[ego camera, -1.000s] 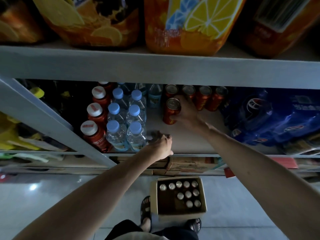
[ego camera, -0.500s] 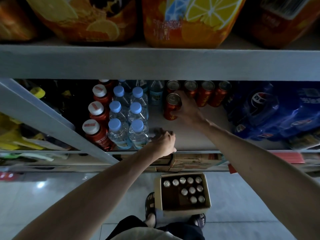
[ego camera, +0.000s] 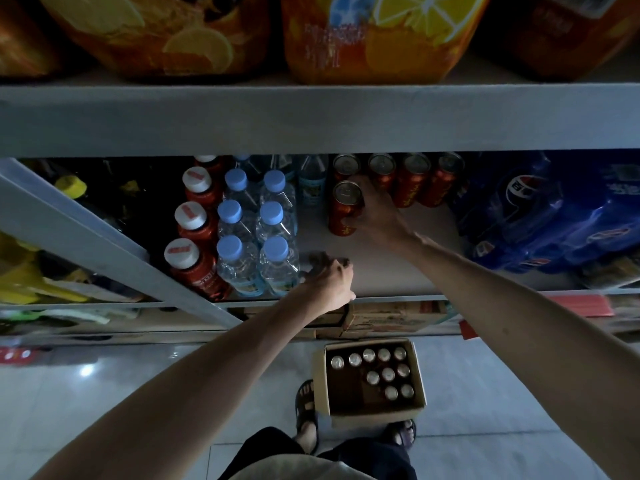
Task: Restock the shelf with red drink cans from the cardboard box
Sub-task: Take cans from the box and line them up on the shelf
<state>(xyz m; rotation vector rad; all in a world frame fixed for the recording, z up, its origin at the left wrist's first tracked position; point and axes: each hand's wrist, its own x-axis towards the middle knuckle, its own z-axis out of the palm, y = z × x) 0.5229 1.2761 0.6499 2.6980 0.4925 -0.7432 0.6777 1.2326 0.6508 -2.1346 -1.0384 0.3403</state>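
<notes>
- Shelf (ego camera: 398,271): your working level, with a bare patch in the middle. Orange drink packs (ego camera: 374,39) sit on the level above.
- Blue soda packs (ego camera: 554,216): they fill the right end of your level.
- Cardboard box (ego camera: 375,416): on the floor by your feet, open. Ten can tops show, grouped along the far and right sides.
- Water bottles (ego camera: 258,233): blue caps, two columns left of the bare patch. Red-capped bottles (ego camera: 194,237) are just left of them.
- Back row of cans (ego camera: 398,178): four red ones, upright, against the rear.
- Right hand (ego camera: 377,216): your fingers wrap the red can (ego camera: 346,209) from its right side.
- Left hand (ego camera: 329,282): fingers curled at the shelf's front edge, just beside the water bottles. I cannot tell whether it holds anything.
- Red can: upright on the shelf, directly in front of the back row's leftmost can.
</notes>
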